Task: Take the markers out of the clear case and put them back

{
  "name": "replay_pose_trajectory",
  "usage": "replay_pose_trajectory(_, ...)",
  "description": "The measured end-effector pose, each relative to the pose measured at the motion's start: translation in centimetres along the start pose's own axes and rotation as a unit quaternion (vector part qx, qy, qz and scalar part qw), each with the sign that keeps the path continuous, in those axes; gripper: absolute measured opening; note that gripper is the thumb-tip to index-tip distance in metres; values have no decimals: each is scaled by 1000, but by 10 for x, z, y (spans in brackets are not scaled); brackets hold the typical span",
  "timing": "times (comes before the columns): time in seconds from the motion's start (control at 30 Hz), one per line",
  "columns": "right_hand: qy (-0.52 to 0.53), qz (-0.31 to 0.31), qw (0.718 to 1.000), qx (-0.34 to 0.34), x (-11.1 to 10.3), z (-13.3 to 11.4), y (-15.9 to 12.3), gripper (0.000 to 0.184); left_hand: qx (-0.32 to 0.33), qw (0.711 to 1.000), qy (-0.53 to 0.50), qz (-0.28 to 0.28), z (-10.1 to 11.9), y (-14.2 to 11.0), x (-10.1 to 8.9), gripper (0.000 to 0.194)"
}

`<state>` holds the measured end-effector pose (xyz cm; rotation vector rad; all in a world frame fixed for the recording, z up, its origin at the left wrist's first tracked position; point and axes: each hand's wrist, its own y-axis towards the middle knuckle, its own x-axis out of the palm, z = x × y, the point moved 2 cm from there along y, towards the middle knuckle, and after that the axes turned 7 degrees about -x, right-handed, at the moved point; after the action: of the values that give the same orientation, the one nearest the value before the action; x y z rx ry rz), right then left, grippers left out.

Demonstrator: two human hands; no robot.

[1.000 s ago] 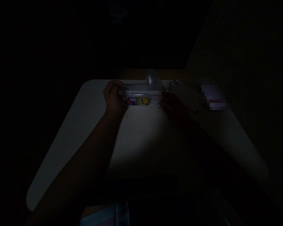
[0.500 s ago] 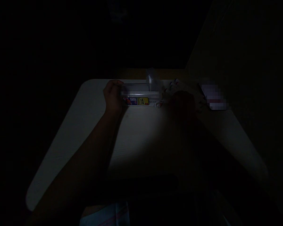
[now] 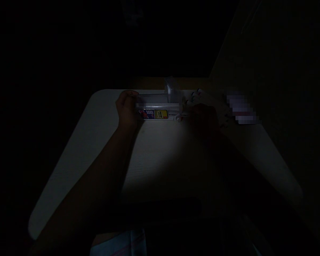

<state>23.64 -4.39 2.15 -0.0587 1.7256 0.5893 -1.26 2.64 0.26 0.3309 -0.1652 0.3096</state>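
A clear plastic box (image 3: pixel 158 105) lies lengthwise near the far edge of the pale worktop (image 3: pixel 80 131), roughly mid-width, w/ a clear upright piece (image 3: pixel 172 90) rising at its far side, maybe a flap or lid; too dim to be sure. Printed card (image 3: pixel 153 114), yellow, red & blue, sits along the box's near side, its text unreadable. Left hand (image 3: pixel 126 108) is at the box's left end, fingers (image 3: pixel 129 94) curled over & gripping it, not spread. Right hand (image 3: pixel 204 119) is in deep shadow just right of the box, resting on or over a pale crumpled wrapper (image 3: pixel 210 103); cannot tell if it's pinching anything or just lying there. Small white scrap (image 3: pixel 179 118) sits between box & right hand, at the card's right end. Further right, well beyond the hand, a pixelated patch (image 3: pixel 241 108) hides an object on the worktop. Left forearm (image 3: pixel 90 170) runs across the worktop toward the near corner. Striped cloth (image 3: pixel 120 243) shows at the bottom edge of the view, below the worktop.
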Motion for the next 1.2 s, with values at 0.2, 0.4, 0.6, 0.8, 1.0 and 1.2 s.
replay_pose_trajectory(0.2, 21, -4, 997, -73, 1, -15, -3, 41, -13, 1000, 16, 10, 0, 0, 0, 12)
replay_pose_trajectory(0.4, -32, -45, 998, -34, -2, -7, -2, 42, -6, 1000, -3, 8, 0, 0, 0, 11)
replay_pose_trajectory(0.6, -61, -52, 997, -22, -5, -8, -2, 43, -20, 999, -26, 22, 4, -2, 3, 14)
replay_pose_trajectory(0.8, 21, -39, 997, -59, -2, -12, -3, 42, -11, 999, -32, 9, 2, 1, 2, 14)
replay_pose_trajectory(1.0, 52, 7, 998, -33, -4, 13, -8, 43, 5, 1000, -20, -1, 2, 0, 1, 14)
replay_pose_trajectory(1.2, 8, 69, 997, 40, -4, 28, -12, 41, -15, 1000, -13, 4, 4, 0, 0, 18)
